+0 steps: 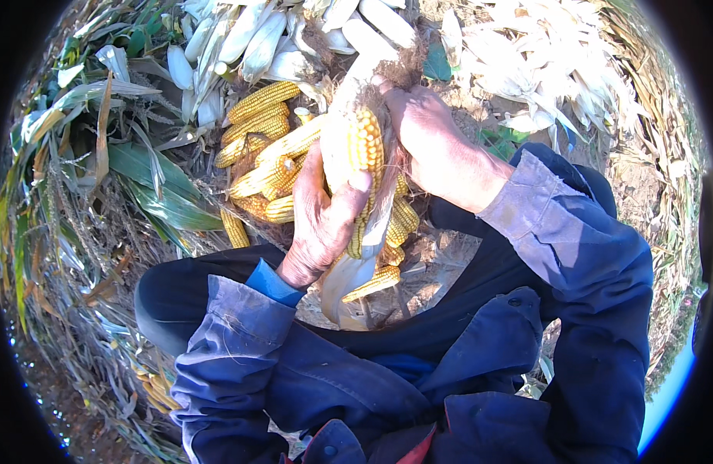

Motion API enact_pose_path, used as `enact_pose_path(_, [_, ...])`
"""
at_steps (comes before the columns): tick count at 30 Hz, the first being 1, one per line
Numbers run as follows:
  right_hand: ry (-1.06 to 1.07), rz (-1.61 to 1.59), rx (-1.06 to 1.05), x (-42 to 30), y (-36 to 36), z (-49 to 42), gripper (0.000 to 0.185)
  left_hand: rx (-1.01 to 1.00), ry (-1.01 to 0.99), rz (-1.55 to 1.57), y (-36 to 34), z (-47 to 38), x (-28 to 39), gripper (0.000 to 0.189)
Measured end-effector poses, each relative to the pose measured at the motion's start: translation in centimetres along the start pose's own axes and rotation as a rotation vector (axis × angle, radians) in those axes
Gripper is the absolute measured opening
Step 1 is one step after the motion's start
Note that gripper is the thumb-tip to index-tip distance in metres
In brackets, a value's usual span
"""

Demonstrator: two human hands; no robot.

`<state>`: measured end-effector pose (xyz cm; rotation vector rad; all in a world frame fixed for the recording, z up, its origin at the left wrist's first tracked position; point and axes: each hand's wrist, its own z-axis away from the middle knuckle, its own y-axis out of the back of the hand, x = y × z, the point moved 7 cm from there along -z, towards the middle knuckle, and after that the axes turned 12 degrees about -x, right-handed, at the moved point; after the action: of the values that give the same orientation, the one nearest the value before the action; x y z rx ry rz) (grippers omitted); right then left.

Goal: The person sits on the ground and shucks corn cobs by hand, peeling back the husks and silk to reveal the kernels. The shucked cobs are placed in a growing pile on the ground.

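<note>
A partly husked ear of yellow corn (pixel 366 145) is held in front of me, its kernels bare on one side and pale husk on the other. Around its lower part my left hand (pixel 327 209) is closed, thumb on the kernels. My right hand (pixel 426 130) is closed at the ear's upper right, on husk and brown silk (pixel 404 68); its fingertips are partly hidden. One strip of husk (pixel 349 279) hangs down below the ear. Under and beside my hands lies a pile of bare yellow ears (pixel 257 124).
Ears in white husks (pixel 263 46) lie at the top. Loose pale husks (pixel 542 58) are heaped at upper right. Dry stalks and green leaves (pixel 165 180) cover the left side. More bare ears (pixel 158 391) lie at lower left. My crossed legs (pixel 199 290) border the pile.
</note>
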<state>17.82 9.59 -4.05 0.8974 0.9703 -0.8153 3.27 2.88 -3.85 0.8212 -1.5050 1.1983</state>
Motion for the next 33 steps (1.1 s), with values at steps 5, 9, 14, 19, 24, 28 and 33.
enact_pose_path(5, [0.372,0.576,-0.088,-1.7,-1.1,0.5,0.036,0.117,-0.069,0.009,1.1,-0.3,-0.9,0.052])
enact_pose_path(9, [-0.139,-0.971,-0.318,1.2,-2.4,-0.9,0.021,0.247,0.025,-0.03,3.5,-0.8,-1.4,0.044])
enact_pose_path(14, [-0.087,0.244,-0.625,-0.5,-3.3,0.1,0.029,0.562,-0.063,0.149,11.3,-1.3,1.3,0.037])
enact_pose_path(19, [0.053,0.255,-0.499,1.3,-6.2,1.2,0.025,0.627,-0.19,0.28,13.7,-0.5,2.5,0.037])
enact_pose_path(24, [0.032,0.129,-0.265,0.8,-4.2,0.0,0.04,0.575,-0.237,0.266,11.3,-1.0,3.2,0.035])
enact_pose_path(28, [0.202,0.073,-0.664,-1.3,-8.2,2.1,0.062,0.561,-0.158,0.332,9.9,-1.4,2.9,0.032])
enact_pose_path(33, [-0.067,-0.396,-0.793,1.2,-10.3,3.7,0.055,0.546,-0.113,0.383,9.4,-1.1,1.9,0.034])
